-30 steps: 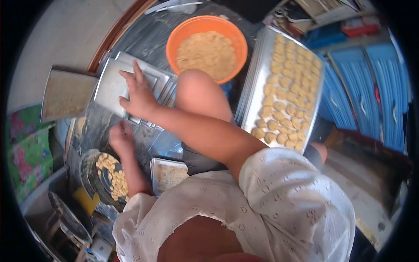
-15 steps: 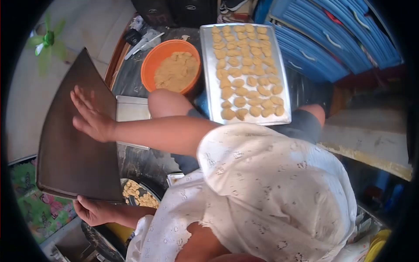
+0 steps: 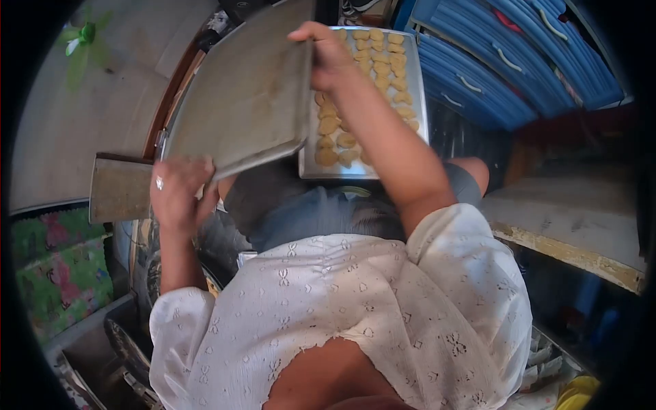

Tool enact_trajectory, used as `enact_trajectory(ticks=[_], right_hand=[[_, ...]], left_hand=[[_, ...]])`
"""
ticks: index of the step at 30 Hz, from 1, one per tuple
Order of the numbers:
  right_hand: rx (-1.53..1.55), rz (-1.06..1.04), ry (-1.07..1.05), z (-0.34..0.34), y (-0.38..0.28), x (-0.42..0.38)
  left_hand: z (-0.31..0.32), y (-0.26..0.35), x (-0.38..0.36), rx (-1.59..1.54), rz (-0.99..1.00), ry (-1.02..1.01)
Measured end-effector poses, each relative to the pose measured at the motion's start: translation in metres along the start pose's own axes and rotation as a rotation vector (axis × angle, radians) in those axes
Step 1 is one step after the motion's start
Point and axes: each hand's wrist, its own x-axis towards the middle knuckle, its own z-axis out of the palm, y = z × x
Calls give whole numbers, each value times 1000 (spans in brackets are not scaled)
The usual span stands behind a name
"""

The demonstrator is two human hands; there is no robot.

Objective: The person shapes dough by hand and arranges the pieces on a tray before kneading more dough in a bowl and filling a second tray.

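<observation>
A large dark metal tray (image 3: 239, 96) is tilted in front of me, held between both hands. My left hand (image 3: 179, 191) is closed on its near left edge, a little blurred. My right hand (image 3: 326, 58) grips its right edge higher up. Behind and to the right, a silver tray (image 3: 418, 102) carries rows of small yellowish dough pieces (image 3: 379, 58). The tilted tray and my right arm hide part of those rows. My legs are beneath the silver tray.
Blue drawers (image 3: 478, 61) with white handles stand at the upper right. A worn wooden ledge (image 3: 574, 253) is on the right. A smaller flat metal tray (image 3: 119, 190) is at the left, above green floral cloth (image 3: 61, 273). A green fan (image 3: 87, 32) is at the upper left.
The dark tray has moved right and now covers where the orange bowl was visible. My right hand has gone from its face to its right edge. The silver tray appears slightly farther left.
</observation>
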Motion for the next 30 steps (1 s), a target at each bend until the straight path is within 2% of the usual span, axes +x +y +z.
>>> enact_trajectory(ticks=[2, 3, 5, 7, 8, 9, 10, 11, 13, 14, 15, 16, 17, 18, 19, 20, 21, 22, 23, 27, 29, 30], right_hand=[[-31, -52, 23, -28, -19, -18], [-35, -46, 22, -38, -27, -26], [-72, -153, 168, -56, -42, -41], [-153, -192, 212, -73, -54, -54], [-228, -233, 262, -82, -60, -61], [-224, -206, 271, -93, -67, -70], [-221, -178, 279, -107, -75, -78], [-197, -99, 164, -131, -84, -86], [-207, -101, 288, -122, -85, -110], [-214, -85, 346, -132, -85, -120], [-223, -77, 338, -137, -84, -128], [-238, -89, 459, -142, -82, -136], [-253, -100, 580, -153, -82, -141], [-417, -174, 663, -188, -83, -148], [-581, -252, 740, -221, -81, -151], [-949, -343, 827, -224, -73, -157], [-1319, -437, 896, -228, -62, -168], [-1645, -442, 934, -264, -45, -177], [-1609, -305, 1060, -245, -34, -178], [-1614, -270, 1135, -235, -26, -179], [-1630, -445, 1133, -235, -28, -176], [-1633, -444, 1126, -239, -30, -175]], left_hand=[[13, -14, 25, -49, -132, 113], [28, -27, 27, -47, -138, 117], [70, -68, 8, -375, -677, 236], [97, -90, 0, -711, -1200, 360], [107, -89, 1, -839, -1214, 184], [106, -62, 23, -933, -1294, 83], [121, -75, 14, -889, -1269, -205], [126, -68, 21, -916, -1310, -261], [158, -60, 24, -567, -1269, -252], [169, -51, 24, -567, -1276, -243], [176, -33, 32, -913, -1351, -213], [183, -21, 37, -1269, -1399, -172], [198, -16, 33, -1259, -1349, -185], [219, -13, 23, -1248, -1300, -196], [239, -8, 16, -1090, -1162, -130], [259, -5, 7, -928, -1027, -67], [279, -14, -4, -821, -1100, -235], [281, -12, -2, -732, -1111, -305], [294, -15, -4, -772, -1111, -232], [309, -17, 0, -773, -1120, -99], [314, -19, -1, -725, -1094, -114], [317, -20, -3, -674, -1066, -141]])
